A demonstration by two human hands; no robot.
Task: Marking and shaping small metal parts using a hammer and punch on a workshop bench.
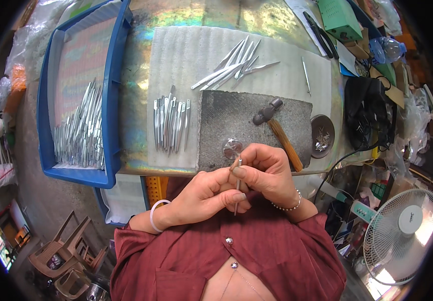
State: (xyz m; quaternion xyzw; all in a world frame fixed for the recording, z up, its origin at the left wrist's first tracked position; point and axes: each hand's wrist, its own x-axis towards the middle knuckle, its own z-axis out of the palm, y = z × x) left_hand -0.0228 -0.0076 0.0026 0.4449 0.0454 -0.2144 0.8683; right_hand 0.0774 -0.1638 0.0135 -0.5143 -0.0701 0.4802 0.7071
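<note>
A slim metal rod-like piece [237,193] is held upright in front of my chest. My left hand [209,194] is closed round its lower part, with the thumb pressed along it. Thumb and fingers of my right hand [264,173] pinch its upper end, and the fingertips of both hands meet there. Just beyond my hands, a small round shiny metal disc [232,148] rests on a dark grey block [224,120]. On that block lies a hammer [281,133] with a wooden handle, close to my right hand.
A white foam sheet [171,60] bears a row of slender silver pieces [171,123] and a loose heap [236,62]. More fill a blue tray [111,95] at left. Right of the block sits a round dish [329,125] of tiny metal parts. A fan [402,231] stands lower right.
</note>
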